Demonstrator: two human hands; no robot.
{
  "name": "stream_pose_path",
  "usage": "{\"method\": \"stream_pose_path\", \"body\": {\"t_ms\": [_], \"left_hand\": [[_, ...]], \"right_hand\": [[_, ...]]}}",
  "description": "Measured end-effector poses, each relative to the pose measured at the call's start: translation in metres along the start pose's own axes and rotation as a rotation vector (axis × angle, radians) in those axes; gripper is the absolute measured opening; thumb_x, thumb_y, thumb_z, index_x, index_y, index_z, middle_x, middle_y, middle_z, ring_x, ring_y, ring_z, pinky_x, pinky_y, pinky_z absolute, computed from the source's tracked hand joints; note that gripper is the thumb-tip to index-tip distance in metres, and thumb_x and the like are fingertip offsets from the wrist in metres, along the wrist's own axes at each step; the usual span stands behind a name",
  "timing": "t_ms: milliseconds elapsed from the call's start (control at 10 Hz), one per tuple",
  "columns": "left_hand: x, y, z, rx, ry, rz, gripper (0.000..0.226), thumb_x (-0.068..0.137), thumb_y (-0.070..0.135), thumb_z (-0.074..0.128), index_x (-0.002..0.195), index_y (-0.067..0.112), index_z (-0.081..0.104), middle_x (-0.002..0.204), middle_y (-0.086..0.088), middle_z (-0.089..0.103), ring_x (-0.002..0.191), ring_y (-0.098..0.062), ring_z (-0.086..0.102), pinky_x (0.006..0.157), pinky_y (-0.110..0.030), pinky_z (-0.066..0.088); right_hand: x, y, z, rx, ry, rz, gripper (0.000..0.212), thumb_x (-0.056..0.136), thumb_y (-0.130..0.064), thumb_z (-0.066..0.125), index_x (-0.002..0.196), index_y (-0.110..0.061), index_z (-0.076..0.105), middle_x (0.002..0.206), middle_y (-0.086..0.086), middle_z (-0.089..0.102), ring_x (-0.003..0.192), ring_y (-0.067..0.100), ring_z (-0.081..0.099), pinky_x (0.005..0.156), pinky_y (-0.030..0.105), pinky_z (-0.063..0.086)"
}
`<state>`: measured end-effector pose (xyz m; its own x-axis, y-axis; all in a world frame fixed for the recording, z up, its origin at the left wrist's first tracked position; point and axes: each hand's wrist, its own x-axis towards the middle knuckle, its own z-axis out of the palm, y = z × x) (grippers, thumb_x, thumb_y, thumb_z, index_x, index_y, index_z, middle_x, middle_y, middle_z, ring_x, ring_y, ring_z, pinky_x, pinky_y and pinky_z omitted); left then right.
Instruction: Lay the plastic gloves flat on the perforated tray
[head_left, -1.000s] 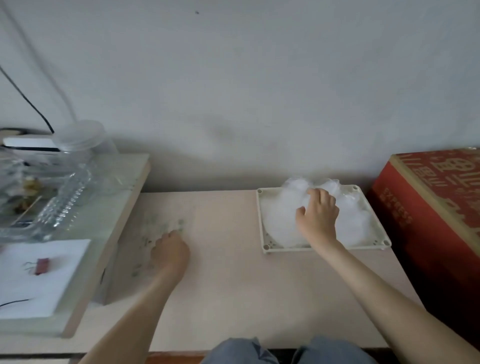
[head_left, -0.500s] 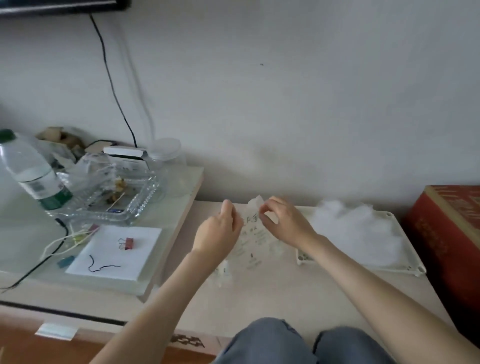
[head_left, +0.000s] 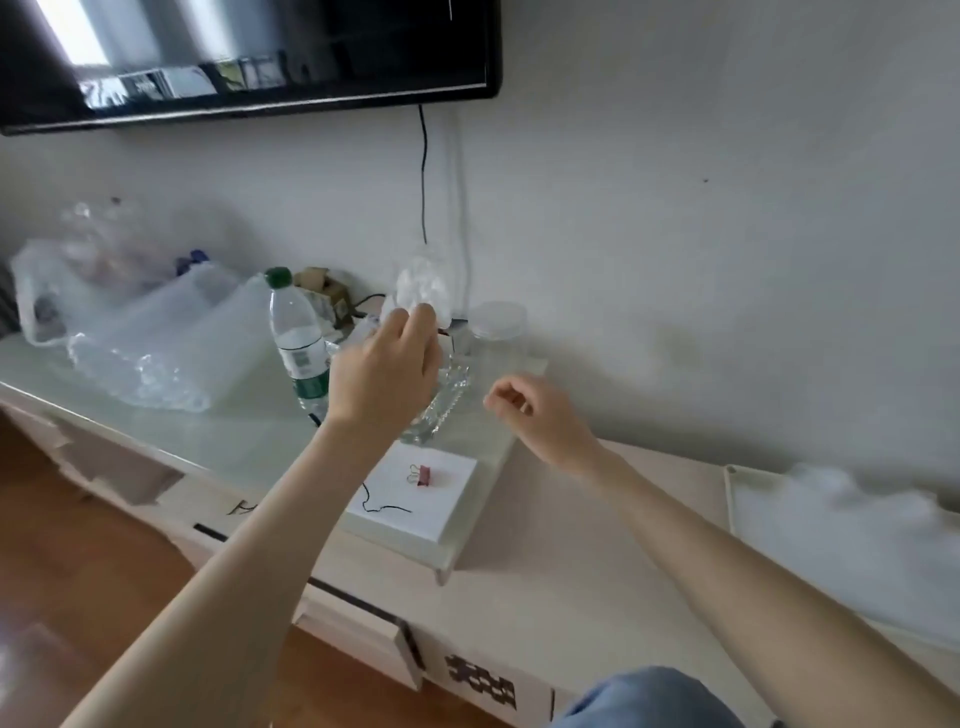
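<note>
Two hands raised since half a second ago, left hand (head_left: 384, 374) now pinching a crumpled plastic glove (head_left: 422, 288) above the glass dish (head_left: 441, 400), right hand (head_left: 540, 421) loosely curled and holding nothing, perforated tray (head_left: 737, 499) with blurred gloves (head_left: 857, 499) far to its right.

A water bottle (head_left: 298, 343) stands clear with a green cap and a green and white label. The binder clip (head_left: 423, 474) is pinkish red with dark wire handles, lying on a white pad (head_left: 441, 512) beside a black thread (head_left: 387, 506). The perforated tray (head_left: 737, 499) is off-white, heaped with cloudy white plastic gloves (head_left: 857, 506). The tabletop (head_left: 561, 582) is pale cream; the raised shelf (head_left: 244, 441) has a pale greenish glass top. Black television frame (head_left: 291, 104), white wall, reddish-brown wooden floor (head_left: 78, 545), blue denim at the knee (head_left: 649, 701).
</note>
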<state>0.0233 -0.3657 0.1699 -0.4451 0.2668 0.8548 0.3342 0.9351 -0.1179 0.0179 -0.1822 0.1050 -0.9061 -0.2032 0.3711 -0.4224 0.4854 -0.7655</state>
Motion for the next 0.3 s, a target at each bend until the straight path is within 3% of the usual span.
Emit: {"method": "stream_pose_path", "body": {"t_ms": [100,200,300], "left_hand": [[-0.01,-0.026,0.039,0.12,-0.213,0.032,0.021,0.069,-0.002,0.077,0.079,0.004,0.059,0.061,-0.008,0.054,0.047,-0.026,0.052,0.034,-0.025,0.038],[-0.024,-0.036,0.075,0.213,-0.536,-0.025,0.032,0.068,0.004,0.081,0.094,0.005,0.062,0.08,-0.009,0.065,0.072,-0.029,0.063,0.056,-0.034,0.051],[-0.033,-0.036,0.1,0.176,-0.706,-0.177,0.04,0.097,0.036,0.051,0.129,0.013,0.047,0.116,-0.008,0.063,0.108,-0.026,0.058,0.092,-0.034,0.046]], "right_hand": [[0.013,-0.001,0.016,-0.024,-0.029,0.018,0.015,0.096,-0.023,0.056,0.083,-0.015,0.057,0.08,0.0,0.056,0.07,0.01,0.046,0.066,0.02,0.035],[0.02,0.008,0.025,-0.059,-0.021,0.038,0.019,0.095,-0.022,0.056,0.084,-0.006,0.059,0.081,0.003,0.057,0.072,0.016,0.049,0.069,0.029,0.037],[0.021,0.018,0.027,-0.074,-0.009,0.061,0.021,0.095,-0.025,0.055,0.084,-0.008,0.06,0.081,0.001,0.057,0.073,0.015,0.05,0.067,0.028,0.037]]}}
